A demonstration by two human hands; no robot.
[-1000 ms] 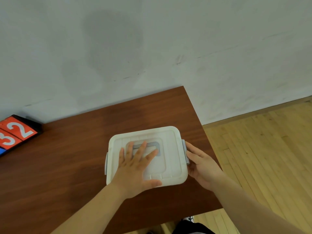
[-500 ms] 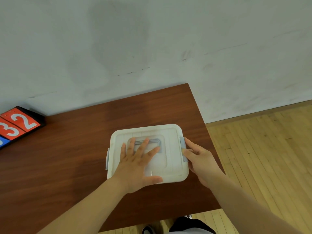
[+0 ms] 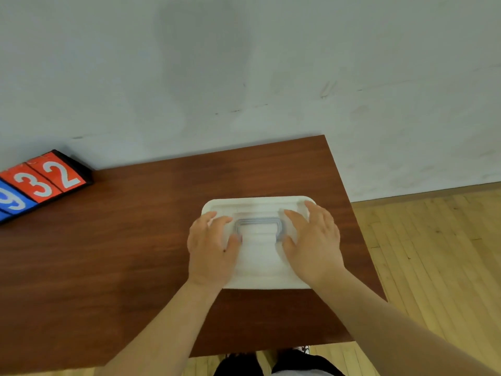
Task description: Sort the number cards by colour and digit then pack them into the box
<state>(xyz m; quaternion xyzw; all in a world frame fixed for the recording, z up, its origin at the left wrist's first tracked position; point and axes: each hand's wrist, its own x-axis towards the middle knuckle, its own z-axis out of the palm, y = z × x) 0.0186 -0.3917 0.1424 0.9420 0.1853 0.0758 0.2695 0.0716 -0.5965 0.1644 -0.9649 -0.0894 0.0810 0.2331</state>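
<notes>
A white plastic box with its lid on lies on the brown table, near the right edge. A grey handle lies flat in the lid's middle. My left hand rests palm down on the left part of the lid, fingers spread. My right hand rests palm down on the right part, fingers apart. Neither hand grips anything. At the far left stands a scoreboard with red cards showing 3 and 2, and a blue card below them.
The table ends just right of the box, with a wooden floor beyond. A grey wall runs behind the table. Dark shoes show under the near edge.
My right hand left the right side latch and came onto the lid. My left hand slid from the lid's middle to its left part. The view shifted, and the blue card came into sight.
</notes>
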